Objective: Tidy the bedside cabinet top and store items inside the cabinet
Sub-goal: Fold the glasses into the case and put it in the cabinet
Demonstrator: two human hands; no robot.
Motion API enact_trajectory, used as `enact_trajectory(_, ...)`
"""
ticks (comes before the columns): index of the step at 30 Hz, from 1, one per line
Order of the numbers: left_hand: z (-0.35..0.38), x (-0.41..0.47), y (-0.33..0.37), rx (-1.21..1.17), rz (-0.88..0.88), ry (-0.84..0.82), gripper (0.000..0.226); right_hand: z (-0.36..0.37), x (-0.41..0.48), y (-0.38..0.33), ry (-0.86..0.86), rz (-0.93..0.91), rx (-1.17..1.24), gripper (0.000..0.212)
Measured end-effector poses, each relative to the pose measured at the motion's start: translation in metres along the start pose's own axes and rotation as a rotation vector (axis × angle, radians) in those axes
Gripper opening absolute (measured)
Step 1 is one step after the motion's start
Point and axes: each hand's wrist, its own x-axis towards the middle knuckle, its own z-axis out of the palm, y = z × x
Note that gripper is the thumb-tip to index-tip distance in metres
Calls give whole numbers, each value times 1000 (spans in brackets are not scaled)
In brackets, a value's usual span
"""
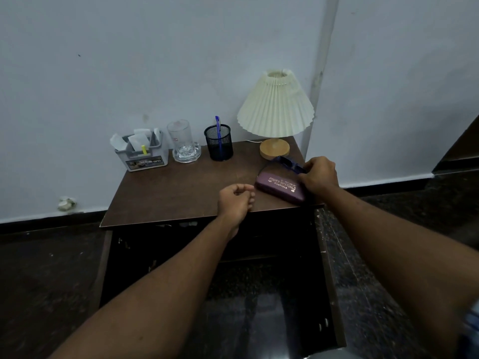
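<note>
Head view: the brown bedside cabinet top (186, 187) fills the middle, set against a pale wall. Taking its centre as the dial, a purple spectacle case (280, 186) with gold lettering lies closed and flat at about 4 o'clock, near the front edge. The right hand (320, 174) is over the case's far right end, fingers curled and pinching a pair of blue spectacles (287, 163), which sit just behind the case toward 3 o'clock. The left hand (237, 200) is at 5 o'clock by the front edge, just left of the case, fingers loosely curled and holding nothing. At 2 o'clock stands a table lamp (276, 107) with a cream pleated shade and round wooden base. At 1 o'clock is a black mesh pen holder (220, 146) with one blue pen (218, 125) upright in it. At 12 o'clock a clear glass mug (179, 134) stands in a cut-glass dish (186, 152). At 10 o'clock a grey organiser box (142, 154) holds white sachets. Below the top the cabinet is too dark to read.
</note>
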Motion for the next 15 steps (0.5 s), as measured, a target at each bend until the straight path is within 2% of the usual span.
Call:
enact_trajectory(4, -15, -4, 6, -22, 40, 11, 24, -9, -4, -8, 93, -22, 79, 14)
enact_trajectory(7, -29, -7, 13, -40, 69, 41, 19, -19, -14, -21, 101, -52, 185, 17)
enact_trajectory(10, -43, -9, 21, -42, 97, 66, 14, -19, -31, -32, 42, -110, 277, 18)
enact_trajectory(15, -82, -21, 42, 112, 267, 109, 39, -12, -68, -53, -125, -94, 478, 21)
